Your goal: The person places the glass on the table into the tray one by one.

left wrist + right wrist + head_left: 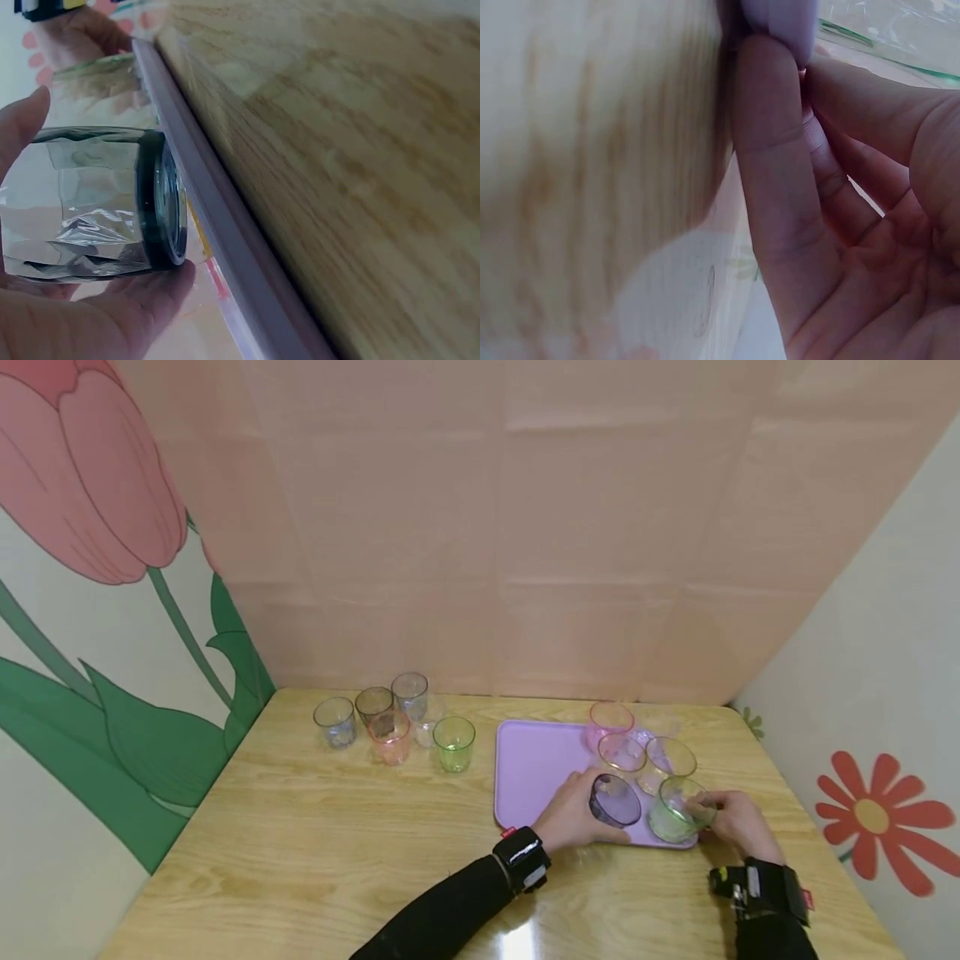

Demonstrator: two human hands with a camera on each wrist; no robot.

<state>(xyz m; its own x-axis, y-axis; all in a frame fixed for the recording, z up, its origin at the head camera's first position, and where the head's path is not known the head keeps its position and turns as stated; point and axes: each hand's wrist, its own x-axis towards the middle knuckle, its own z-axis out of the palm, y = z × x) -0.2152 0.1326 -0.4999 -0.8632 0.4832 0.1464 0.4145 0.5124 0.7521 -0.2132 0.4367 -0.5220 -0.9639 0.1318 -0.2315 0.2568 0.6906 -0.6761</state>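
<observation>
My left hand grips a dark-tinted glass over the front of the lilac tray. In the left wrist view this faceted glass has its thick base close to the tray's edge, with thumb and fingers around its sides. My right hand is at the tray's front right corner, beside a green glass. In the right wrist view its thumb and a finger pinch the tray's rim.
Behind the hands on the tray stand a pink glass, a yellowish-rimmed glass and an amber-rimmed one. Several more glasses, among them a green one and an orange-pink one, stand left on the wooden table. A wall borders the back.
</observation>
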